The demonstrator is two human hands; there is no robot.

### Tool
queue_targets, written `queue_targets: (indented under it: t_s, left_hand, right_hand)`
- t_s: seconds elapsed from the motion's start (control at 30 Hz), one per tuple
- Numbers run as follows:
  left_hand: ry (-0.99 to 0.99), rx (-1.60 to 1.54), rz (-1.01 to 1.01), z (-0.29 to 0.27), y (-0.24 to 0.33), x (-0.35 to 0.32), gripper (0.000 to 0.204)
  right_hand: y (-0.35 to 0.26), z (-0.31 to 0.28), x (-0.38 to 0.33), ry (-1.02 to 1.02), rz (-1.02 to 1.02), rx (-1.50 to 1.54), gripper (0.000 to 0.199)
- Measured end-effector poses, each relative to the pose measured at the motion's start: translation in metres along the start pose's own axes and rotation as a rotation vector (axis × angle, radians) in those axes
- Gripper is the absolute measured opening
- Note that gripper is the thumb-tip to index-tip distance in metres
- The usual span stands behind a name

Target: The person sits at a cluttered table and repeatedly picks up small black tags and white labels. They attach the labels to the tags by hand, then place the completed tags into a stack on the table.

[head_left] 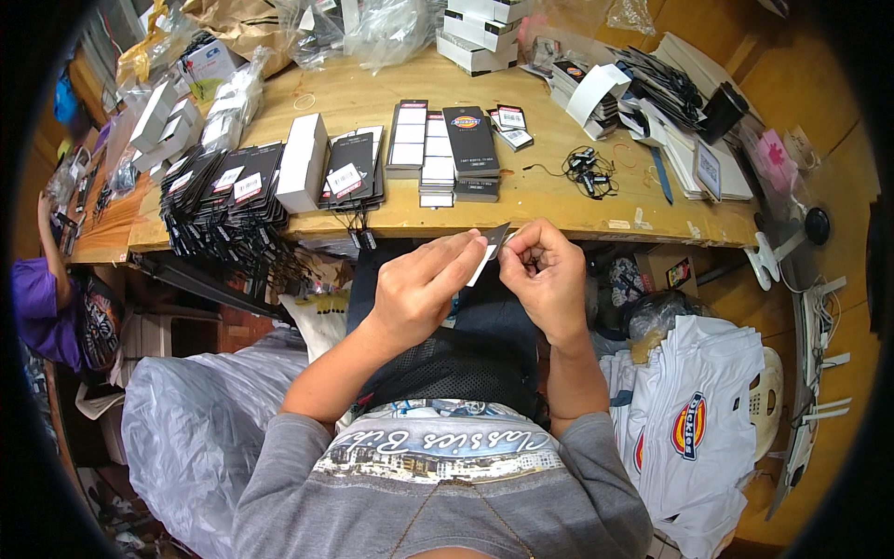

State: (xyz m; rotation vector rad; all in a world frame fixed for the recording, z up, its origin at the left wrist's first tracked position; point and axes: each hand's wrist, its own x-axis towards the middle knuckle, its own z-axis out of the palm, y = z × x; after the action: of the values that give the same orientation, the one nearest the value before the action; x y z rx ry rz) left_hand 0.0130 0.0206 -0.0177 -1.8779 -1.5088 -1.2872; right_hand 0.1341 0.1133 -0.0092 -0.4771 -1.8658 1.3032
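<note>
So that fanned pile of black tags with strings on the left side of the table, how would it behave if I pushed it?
The pile of black tags would probably slide apart rather than move as a block, since the cards lie loosely fanned. Each looks thin and light. The strings hanging over the table edge could tangle or drag cards off.

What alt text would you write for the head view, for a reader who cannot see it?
Both hands, left hand and right hand, pinch a small dark tag above the lap, before a wooden table. On the table lie tag stacks, a white box and black cords; folded white shirts are at right.
</note>
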Motion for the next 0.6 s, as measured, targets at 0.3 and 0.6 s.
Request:
queue_targets:
  t_s: [0.3,0.6]
  left_hand:
    - [0.018,-0.02,0.06,0.0,0.0,-0.001,0.028]
    - [0.02,-0.378,-0.506,-0.005,0.009,0.004,0.019]
  right_hand:
    - [-0.006,0.003,-0.002,0.039,-0.138,-0.116,0.013]
    - [-0.012,0.005,-0.005,0.033,-0.215,-0.16,0.012]
